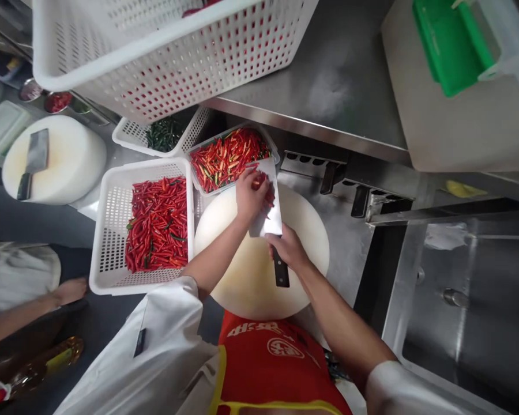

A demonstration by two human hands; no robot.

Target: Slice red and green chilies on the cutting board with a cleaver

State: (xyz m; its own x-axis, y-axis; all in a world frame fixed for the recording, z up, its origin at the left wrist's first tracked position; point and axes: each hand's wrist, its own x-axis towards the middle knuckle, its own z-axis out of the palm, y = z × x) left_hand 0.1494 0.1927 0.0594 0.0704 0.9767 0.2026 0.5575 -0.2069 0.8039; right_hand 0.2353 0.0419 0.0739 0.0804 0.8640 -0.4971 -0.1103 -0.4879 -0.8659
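My right hand (290, 249) grips the black handle of a cleaver (275, 214), its broad blade lying flat and pointing away from me. Over the blade my left hand (249, 202) is closed, fingers curled around some red chilies (268, 197) resting on the metal. Both hands are above a round, thick cutting board (231, 271). Just beyond the blade tip sits a container of red and green-tinged chilies (225, 158). At the left, a white perforated basket (98, 230) holds many red chilies (158, 225).
A large white basket (190, 63) stands on the steel shelf (341, 75) above. Further left are a basket of green chilies (166, 134) and another board (78, 161) with a cleaver (38, 153). A sink (441, 334) is at right; another person's hand (71, 290) shows at left.
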